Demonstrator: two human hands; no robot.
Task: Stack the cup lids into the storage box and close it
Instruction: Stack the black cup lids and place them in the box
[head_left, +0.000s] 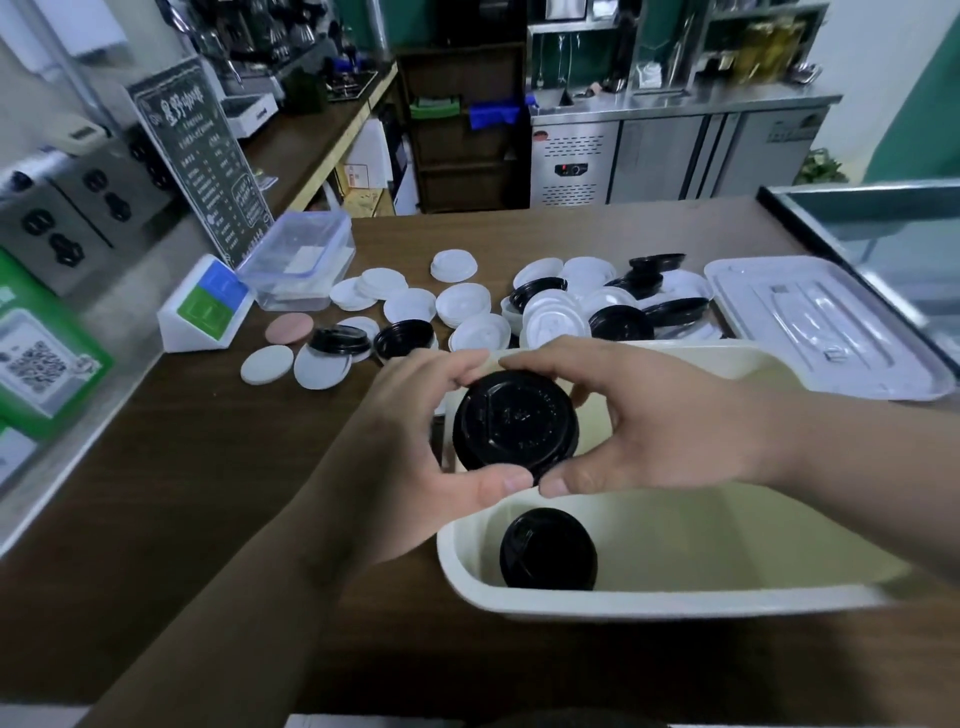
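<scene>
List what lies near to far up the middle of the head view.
Near rim of the storage box → black lid stack inside it → held black lid, gripped by left hand and right hand → loose lids → steel cabinet.

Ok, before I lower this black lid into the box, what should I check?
1. Grip: left hand and right hand both pinch the black lid at its rim: ok.
2. Lid is over the open storage box: ok.
3. Free floor beside the black stack inside: ok.
4. Box cover lies aside on the right: ok.
5. Ready to close: not ok, loose lids lie on the counter.
</scene>
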